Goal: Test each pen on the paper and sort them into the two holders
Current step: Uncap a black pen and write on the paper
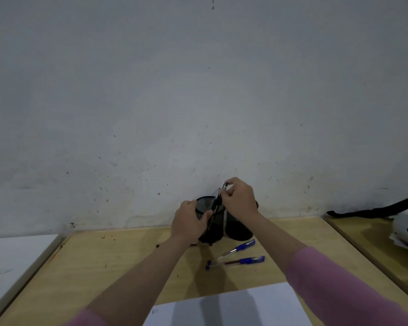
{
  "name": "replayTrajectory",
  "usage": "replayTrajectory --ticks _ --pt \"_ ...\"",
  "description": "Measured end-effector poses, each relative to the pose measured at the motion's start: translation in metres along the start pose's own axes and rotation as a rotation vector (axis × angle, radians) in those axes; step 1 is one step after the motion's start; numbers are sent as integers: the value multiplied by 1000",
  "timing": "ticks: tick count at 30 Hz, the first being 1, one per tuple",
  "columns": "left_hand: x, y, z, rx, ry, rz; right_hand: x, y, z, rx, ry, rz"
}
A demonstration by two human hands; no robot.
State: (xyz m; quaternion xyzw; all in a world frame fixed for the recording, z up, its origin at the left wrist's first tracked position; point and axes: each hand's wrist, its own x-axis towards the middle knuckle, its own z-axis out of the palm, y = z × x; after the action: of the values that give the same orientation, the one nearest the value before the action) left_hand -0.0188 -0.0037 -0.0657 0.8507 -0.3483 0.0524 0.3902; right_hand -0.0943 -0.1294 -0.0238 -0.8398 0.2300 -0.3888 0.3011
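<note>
My left hand [189,222] wraps the side of the left mesh holder [206,217], fingers curled round its wall, steadying it at the back of the wooden table [104,267] near the wall. Just to its right my right hand [240,200] pinches the top end of a dark pen [216,205] between thumb and fingertips, closed tight on it. The pen slants down and leftward from that pinch, its lower part crossing the holder's rim and lying against the mesh; I cannot tell whether the tip is inside or sliding down the outside.

To do this well, I judge I should keep the holder braced, bring the pen more upright over the opening, and release only once the tip is clearly inside, so nothing tips.

The second holder [239,228] stands touching the first, mostly hidden under my right wrist. In front of it, nearer me, two blue-capped pens [240,260] lie loose on the table, apparently untested. The paper [233,307] lies at the near edge, between my forearms.
</note>
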Motion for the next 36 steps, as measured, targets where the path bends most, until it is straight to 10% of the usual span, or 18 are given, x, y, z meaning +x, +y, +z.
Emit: replayTrajectory --ticks 9,14,21,28,36 --pt "3 -3 1 13 -18 -24 -3 19 10 -239 -30 30" --pt "-10 -11 -10 25 -119 -24 -25 10 10 -203 103 -323" --pt "-54 -72 -46 197 -106 -35 -62 -4 41 -129 -201 -490" --pt "-96 -127 -79 424 -443 -124 -85 -6 81 -239 -535 -294" --pt "-105 -135 -71 415 -296 -82 -84 -5 101 -346 -582 -219"
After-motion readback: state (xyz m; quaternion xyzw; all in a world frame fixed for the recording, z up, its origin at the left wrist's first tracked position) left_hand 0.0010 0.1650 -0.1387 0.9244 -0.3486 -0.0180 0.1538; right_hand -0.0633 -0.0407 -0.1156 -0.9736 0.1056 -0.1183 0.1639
